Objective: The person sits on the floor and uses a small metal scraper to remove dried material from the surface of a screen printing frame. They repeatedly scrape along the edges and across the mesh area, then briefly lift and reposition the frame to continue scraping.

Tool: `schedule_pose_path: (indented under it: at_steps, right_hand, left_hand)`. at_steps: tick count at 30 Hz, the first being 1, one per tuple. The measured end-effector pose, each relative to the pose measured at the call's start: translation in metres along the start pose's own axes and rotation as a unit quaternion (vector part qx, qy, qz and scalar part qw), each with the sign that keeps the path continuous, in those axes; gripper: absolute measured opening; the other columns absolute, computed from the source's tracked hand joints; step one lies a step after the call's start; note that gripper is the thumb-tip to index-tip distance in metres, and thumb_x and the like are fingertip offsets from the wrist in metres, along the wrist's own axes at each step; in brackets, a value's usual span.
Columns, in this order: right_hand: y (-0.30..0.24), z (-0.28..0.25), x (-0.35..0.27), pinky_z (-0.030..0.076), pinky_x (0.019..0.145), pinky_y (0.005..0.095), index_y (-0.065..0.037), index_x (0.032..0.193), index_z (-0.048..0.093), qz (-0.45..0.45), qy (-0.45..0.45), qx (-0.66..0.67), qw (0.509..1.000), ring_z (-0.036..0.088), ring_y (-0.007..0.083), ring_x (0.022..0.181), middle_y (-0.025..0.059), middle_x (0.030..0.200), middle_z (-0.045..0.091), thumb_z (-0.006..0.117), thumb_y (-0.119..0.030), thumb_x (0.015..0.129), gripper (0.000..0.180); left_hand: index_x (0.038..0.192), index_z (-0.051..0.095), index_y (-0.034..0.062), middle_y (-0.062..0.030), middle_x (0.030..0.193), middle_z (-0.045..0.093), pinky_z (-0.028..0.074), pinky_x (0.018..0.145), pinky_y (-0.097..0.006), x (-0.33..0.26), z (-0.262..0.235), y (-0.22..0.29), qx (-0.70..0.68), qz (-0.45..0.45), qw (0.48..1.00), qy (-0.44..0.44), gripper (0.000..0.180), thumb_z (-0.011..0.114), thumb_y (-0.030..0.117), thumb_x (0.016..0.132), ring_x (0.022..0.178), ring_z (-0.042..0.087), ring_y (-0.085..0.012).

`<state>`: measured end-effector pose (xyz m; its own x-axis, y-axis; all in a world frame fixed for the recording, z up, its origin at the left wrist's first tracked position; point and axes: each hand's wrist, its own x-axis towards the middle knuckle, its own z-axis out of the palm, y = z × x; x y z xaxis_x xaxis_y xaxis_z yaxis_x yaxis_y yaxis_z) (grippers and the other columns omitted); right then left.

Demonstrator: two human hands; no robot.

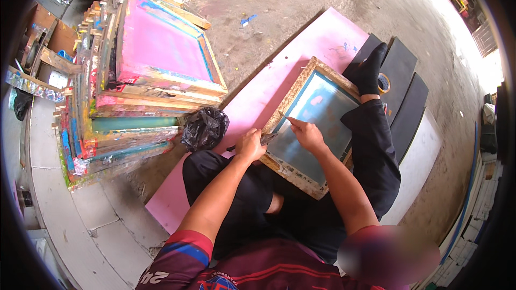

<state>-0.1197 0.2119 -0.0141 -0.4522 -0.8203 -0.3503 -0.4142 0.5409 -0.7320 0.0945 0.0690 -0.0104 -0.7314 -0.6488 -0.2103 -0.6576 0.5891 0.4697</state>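
A wooden frame stretched with mesh [329,111], like a printing screen, lies slanted across my lap and legs. Its wood is worn and a blue band runs inside the edge. My left hand [250,145] is closed around a dark metal plier-like tool [268,138] at the frame's left side. My right hand [307,135] is over the mesh near that same side, index finger reaching toward the wood and the other fingers curled. Something small and thin seems to stick out at its fingertip, too small to make out.
A tall stack of paint-stained frames [172,88] stands to the left, with a black plastic bag [205,128] beside it. Under me lies a pink board [301,43]. Dark flat panels [399,60] and a roll of tape [383,82] are by my right foot.
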Motion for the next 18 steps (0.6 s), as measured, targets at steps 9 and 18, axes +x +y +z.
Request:
schedule_pose_path:
  at_steps: [9,18]
  right_hand:
    - [-0.015,0.002,-0.007,0.06,0.067,0.0409,-0.022,0.145,0.073,0.031,0.055,0.041,0.997,0.07,0.0253,0.064,0.0163,0.084,0.077,0.063,-0.033,0.111,0.037]
    - [-0.036,0.008,-0.028,0.062,0.081,0.0549,-0.03,0.144,0.071,0.011,0.096,-0.165,0.981,0.078,0.0431,0.09,0.0222,0.095,0.079,0.063,-0.028,0.106,0.039]
  left_hand:
    - [0.105,0.071,0.0028,-0.0157,0.11,0.073,0.059,0.093,-0.052,0.005,0.02,-0.016,-0.013,0.02,1.0,0.01,0.03,0.081,0.018,0.082,0.108,0.073,-0.0416]
    - [0.104,0.071,0.0032,-0.0165,0.11,0.073,0.059,0.093,-0.052,0.006,0.014,-0.009,-0.007,0.026,0.999,0.026,0.028,0.08,0.016,0.08,0.106,0.073,-0.0418]
